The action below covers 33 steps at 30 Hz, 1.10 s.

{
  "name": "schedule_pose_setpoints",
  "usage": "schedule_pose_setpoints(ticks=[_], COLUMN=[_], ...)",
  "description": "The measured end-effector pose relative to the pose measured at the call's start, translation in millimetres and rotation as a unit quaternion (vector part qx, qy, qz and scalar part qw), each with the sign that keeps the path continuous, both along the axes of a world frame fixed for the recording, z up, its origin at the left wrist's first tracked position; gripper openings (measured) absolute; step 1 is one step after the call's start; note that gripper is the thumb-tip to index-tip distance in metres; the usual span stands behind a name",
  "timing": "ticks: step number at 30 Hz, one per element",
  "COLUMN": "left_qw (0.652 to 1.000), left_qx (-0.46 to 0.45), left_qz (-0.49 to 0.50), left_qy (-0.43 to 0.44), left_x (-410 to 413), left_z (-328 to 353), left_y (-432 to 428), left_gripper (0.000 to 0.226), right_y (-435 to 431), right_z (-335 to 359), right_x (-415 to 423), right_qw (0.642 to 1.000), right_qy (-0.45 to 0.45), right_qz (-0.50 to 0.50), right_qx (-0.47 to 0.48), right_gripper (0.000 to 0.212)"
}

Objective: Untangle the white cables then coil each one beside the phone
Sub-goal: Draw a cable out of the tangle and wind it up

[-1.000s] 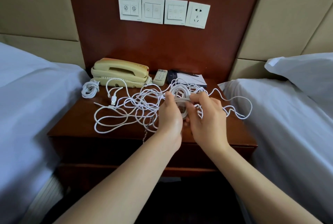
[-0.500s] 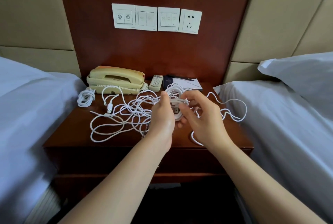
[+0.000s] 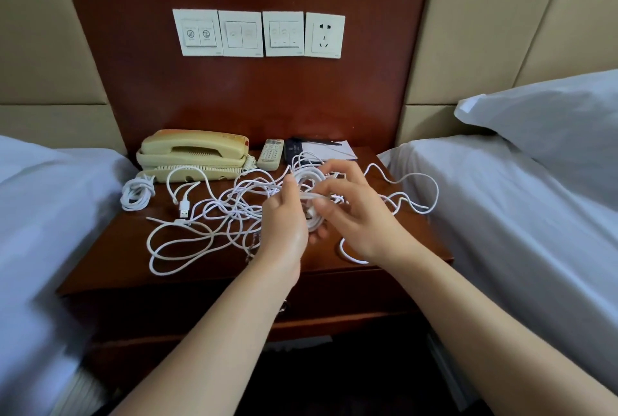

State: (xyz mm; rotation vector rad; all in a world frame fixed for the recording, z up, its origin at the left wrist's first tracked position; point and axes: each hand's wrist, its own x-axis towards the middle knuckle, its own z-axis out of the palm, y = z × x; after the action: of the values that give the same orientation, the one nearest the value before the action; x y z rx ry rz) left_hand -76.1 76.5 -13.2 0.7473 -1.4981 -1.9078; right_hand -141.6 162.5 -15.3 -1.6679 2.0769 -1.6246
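Both forearms reach up from the bottom of the frame and meet at its centre, above the nightstand (image 3: 110, 258). The left hand (image 3: 284, 218) shows its back to the camera, thumb raised and fingers curled round a half-wound coil (image 3: 307, 178) of white cable, clasping it from the left. The right hand (image 3: 364, 215) faces it, palm turned inward, with thumb and forefinger pinching a strand that lies across the coil; its other fingers arch over the top of the loops. The coil stands nearly upright between the two hands, several turns thick, its lower edge showing below the palms. To the left of the hands the tangle (image 3: 234, 205) of thin white cables sprawls over the wood in wide overlapping loops, a USB plug (image 3: 184, 206) lying among them. More strands trail to the right of the hands, as far as the edge of the right bed (image 3: 501, 231). At the left centre a small bundle (image 3: 137, 193) lies wound, just beside the cream phone (image 3: 194, 155), at the nightstand's left edge next to the left bed (image 3: 40, 215). A remote (image 3: 271, 154) and a notepad (image 3: 331, 150) sit behind the hands. Switches (image 3: 240, 32) and a socket (image 3: 325, 35) line the panel above, and a pillow (image 3: 551, 121) fills the right.
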Motion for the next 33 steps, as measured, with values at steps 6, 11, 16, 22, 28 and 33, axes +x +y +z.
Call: schedule_pose_setpoints(ticks=[6,11,16,22,28,33], left_qw=[0.998,0.998,0.999,0.996,0.922,0.901], left_qx=[-0.037,-0.035,0.005,-0.068,-0.363,-0.398], left_qz=[0.048,0.055,0.011,-0.036,-0.007,0.027], left_qy=[0.008,0.017,0.039,-0.045,-0.136,-0.174], left_x=[2.8,-5.4,-11.3,-8.9,24.4,51.9], left_z=[-3.0,-2.3,-0.6,-5.9,2.1,-1.4], left_y=[3.7,-0.1,2.1,-10.3,-33.9,-79.9], left_gripper=[0.047,0.051,0.053,0.062,0.032,0.027], right_y=[-1.3,-7.1,-1.0,-6.3,-31.4,-62.4], right_z=[4.1,-1.2,1.8,0.3,-7.1,-13.9], right_x=[2.1,2.3,-2.4,-2.0,6.5,23.7], right_qw=[0.999,0.996,0.990,0.984,0.942,0.903], right_qy=[0.007,-0.033,-0.095,-0.130,-0.316,-0.419], right_qz=[0.028,-0.043,-0.065,-0.092,-0.071,-0.029], right_qx=[0.031,-0.069,-0.076,-0.078,-0.087,-0.089], right_gripper=[0.018,0.033,0.037,0.024,0.013,0.009])
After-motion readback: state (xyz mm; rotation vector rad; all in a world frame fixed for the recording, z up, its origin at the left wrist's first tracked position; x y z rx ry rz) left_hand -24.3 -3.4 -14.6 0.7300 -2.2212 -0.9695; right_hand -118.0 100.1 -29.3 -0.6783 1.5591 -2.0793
